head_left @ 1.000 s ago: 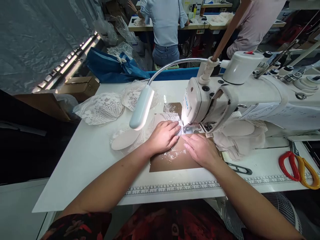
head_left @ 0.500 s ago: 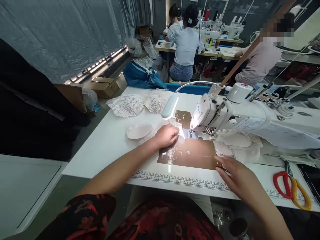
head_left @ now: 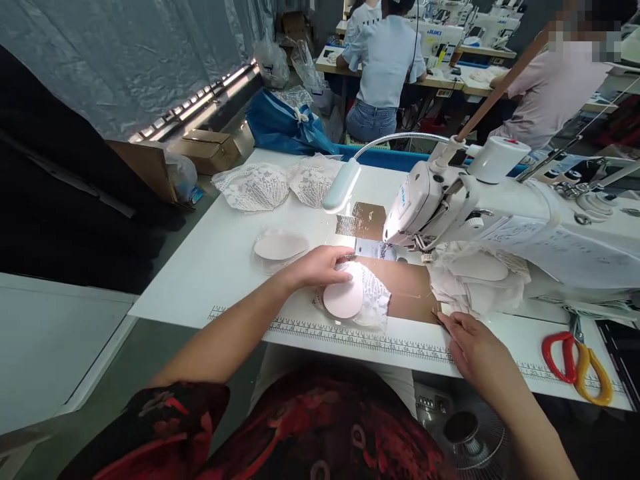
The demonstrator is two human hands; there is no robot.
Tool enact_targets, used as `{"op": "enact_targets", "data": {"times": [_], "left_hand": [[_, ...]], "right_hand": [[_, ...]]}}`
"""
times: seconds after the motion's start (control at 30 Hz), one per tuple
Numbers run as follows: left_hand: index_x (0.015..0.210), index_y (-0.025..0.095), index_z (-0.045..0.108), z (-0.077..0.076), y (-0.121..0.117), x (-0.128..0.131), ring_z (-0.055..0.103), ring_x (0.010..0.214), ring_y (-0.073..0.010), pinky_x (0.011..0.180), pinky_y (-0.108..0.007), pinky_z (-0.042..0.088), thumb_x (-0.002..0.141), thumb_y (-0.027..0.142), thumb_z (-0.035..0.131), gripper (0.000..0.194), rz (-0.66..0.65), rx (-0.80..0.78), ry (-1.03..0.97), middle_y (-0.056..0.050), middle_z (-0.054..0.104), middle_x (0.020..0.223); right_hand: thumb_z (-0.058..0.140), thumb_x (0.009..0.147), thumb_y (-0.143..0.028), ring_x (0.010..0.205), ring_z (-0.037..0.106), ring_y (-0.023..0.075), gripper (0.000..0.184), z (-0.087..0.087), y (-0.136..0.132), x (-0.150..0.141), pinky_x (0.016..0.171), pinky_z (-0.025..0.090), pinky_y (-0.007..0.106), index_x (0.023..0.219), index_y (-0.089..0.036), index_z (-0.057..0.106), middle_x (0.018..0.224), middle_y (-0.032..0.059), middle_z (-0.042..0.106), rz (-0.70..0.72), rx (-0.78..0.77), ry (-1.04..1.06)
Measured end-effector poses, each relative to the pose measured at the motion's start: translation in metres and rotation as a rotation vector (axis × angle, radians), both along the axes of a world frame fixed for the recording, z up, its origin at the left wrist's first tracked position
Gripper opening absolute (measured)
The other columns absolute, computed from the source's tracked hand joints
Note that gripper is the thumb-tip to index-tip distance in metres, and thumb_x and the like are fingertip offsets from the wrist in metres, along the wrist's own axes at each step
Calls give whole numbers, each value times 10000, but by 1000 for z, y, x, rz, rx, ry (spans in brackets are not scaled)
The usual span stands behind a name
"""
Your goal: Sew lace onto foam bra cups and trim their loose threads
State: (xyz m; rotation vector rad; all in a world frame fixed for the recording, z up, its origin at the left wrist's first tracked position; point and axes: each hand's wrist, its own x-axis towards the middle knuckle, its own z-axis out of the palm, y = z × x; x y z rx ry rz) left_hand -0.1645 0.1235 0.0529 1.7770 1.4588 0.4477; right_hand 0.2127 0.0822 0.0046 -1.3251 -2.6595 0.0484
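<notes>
My left hand (head_left: 320, 268) grips the upper edge of a white lace bra cup (head_left: 376, 299), thumb on top. The cup's smooth, oval pale pad (head_left: 345, 297) faces up. It lies on the brown plate just in front of the sewing machine (head_left: 425, 213), apart from the needle area. Near the table's front edge, my right hand (head_left: 470, 337) is closed on a thin dark tool (head_left: 438, 319), mostly hidden in the fingers; its kind cannot be made out. Beside that hand is a pile of pale lace pieces (head_left: 465, 280).
Two lace cups (head_left: 255, 188) lie at the table's back left, and another padded piece (head_left: 281, 245) lies left of my forearm. Red-and-yellow-handled scissors (head_left: 575, 360) rest at the right. A lamp (head_left: 343, 185) hangs over the table. Co-workers (head_left: 377, 73) sit beyond.
My left hand has brought the lace cup from beside the needle area toward the front edge, where it now lies spread with its pad showing. My right hand stays near the lace pile.
</notes>
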Motion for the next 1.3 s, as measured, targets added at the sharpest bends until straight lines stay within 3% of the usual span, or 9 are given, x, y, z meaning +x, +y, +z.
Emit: {"op": "enact_targets", "data": {"times": [0.13,0.2,0.37,0.47,0.63,0.77,0.9,1.1,1.3], "left_hand": [[1196,164,642,-3,-3,7,636,1037,-235,819,-297,501,745,286,663,468,-36,-57,-195,-90,669,1187],[1070,150,674,-4,-5,10,646,926,-201,727,-261,496,758,306,665,349,-68,-132,-338,-77,687,1089],[835,121,669,-5,-6,13,575,697,-116,592,-206,434,761,334,716,230,-70,-247,-525,-30,646,837],[872,122,710,-6,-7,11,598,754,-127,645,-214,454,780,347,724,243,-121,-277,-576,-48,676,872],[1015,152,753,-9,-9,9,647,943,-195,828,-283,488,805,385,719,316,-221,-301,-573,-98,729,1034],[1052,148,749,-14,-10,9,646,892,-190,805,-290,487,819,422,701,363,-250,-305,-582,-85,734,970],[928,121,765,-20,-11,10,600,745,-151,671,-245,457,795,450,717,357,-237,-326,-625,-49,690,785],[860,104,760,-21,-11,9,545,693,-130,607,-223,412,782,446,732,352,-228,-363,-663,-37,631,703],[855,102,753,-22,-10,9,528,668,-124,580,-225,401,771,434,736,343,-242,-352,-628,-37,615,702]], "right_hand": [[407,909,-198,1005,670,254,420,10,-8,3,818,574,380,1295,-185,572,1119,128,689,-33,-25,121],[407,940,-225,976,686,221,425,17,-13,-1,805,572,341,1349,-219,523,1097,93,704,-70,-83,211],[425,980,-344,1005,683,218,380,31,-11,-34,840,553,342,1309,-243,585,1093,70,717,-79,-267,458],[400,991,-393,958,692,228,399,38,0,-64,816,555,363,1272,-233,634,1053,68,734,-60,-402,533],[556,923,-432,1100,647,260,369,46,20,-104,946,507,410,1219,-247,677,1183,65,713,-4,-616,648],[601,888,-454,923,675,221,383,45,29,-121,816,541,362,1192,-234,678,1085,56,732,-2,-758,664],[595,886,-468,732,622,165,368,43,31,-132,646,503,283,1135,-208,670,880,30,713,29,-773,636],[592,896,-427,907,642,193,283,44,32,-140,795,498,318,1057,-215,689,1022,56,721,96,-753,663],[574,898,-435,789,639,183,279,37,35,-139,714,501,310,986,-206,707,901,48,724,64,-734,644]]}}
